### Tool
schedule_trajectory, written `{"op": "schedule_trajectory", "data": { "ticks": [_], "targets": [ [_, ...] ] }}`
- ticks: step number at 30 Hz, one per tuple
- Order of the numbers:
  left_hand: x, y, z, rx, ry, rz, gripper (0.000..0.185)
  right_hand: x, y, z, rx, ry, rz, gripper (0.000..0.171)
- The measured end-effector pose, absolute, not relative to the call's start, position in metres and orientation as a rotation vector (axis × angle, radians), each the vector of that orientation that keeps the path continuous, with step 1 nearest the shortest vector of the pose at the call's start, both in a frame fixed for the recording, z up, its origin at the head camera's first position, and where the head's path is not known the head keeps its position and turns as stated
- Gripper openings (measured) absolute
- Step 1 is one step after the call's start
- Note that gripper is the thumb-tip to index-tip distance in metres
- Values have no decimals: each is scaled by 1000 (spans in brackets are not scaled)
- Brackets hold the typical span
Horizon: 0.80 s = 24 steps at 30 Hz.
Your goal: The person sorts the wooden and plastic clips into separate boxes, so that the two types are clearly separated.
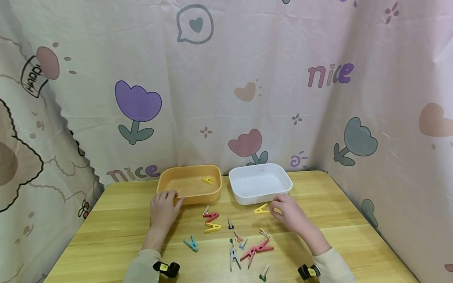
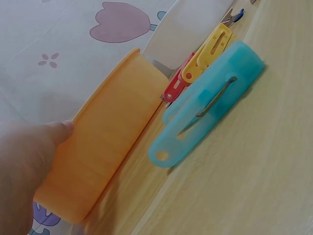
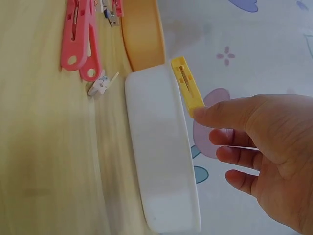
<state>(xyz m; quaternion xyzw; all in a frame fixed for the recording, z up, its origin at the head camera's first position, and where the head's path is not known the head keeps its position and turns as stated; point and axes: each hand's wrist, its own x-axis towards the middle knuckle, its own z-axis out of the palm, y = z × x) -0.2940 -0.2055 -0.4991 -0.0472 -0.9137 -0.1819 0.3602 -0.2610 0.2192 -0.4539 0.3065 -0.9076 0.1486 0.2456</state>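
My left hand (image 1: 164,208) holds the near-left rim of the orange basin (image 1: 192,199). In the left wrist view its thumb (image 2: 61,132) lies against the basin's outer wall, while the other fingers are hidden. A yellow clothespin (image 1: 207,180) lies inside that basin. My right hand (image 1: 288,212) pinches another yellow clothespin (image 3: 187,88) by its end, in front of the white basin (image 1: 260,195). In the right wrist view the remaining fingers of this hand hang loosely bent. The teal clothespin (image 2: 208,105) lies on the table near my left hand.
On the wooden table (image 1: 116,228) lie a red clothespin (image 1: 211,216), a yellow clothespin (image 1: 213,227), pink clothespins (image 1: 264,246), a grey clothespin (image 1: 234,253) and several small clips. A patterned curtain (image 1: 212,78) hangs behind the two basins.
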Motion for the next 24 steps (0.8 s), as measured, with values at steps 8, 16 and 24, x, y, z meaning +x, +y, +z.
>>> {"op": "schedule_trajectory", "data": {
  "ticks": [8,16,24],
  "targets": [
    [-293,-206,-498,-124,-2353,-466,33,-262,207,-446,850,-2462,387,20],
    [-294,-206,-499,-131,-2340,-458,33,-269,192,-438,918,-2442,402,16],
    [-293,-205,-499,-138,-2331,-449,33,-278,176,-429,990,-2407,374,16]
  ]
}}
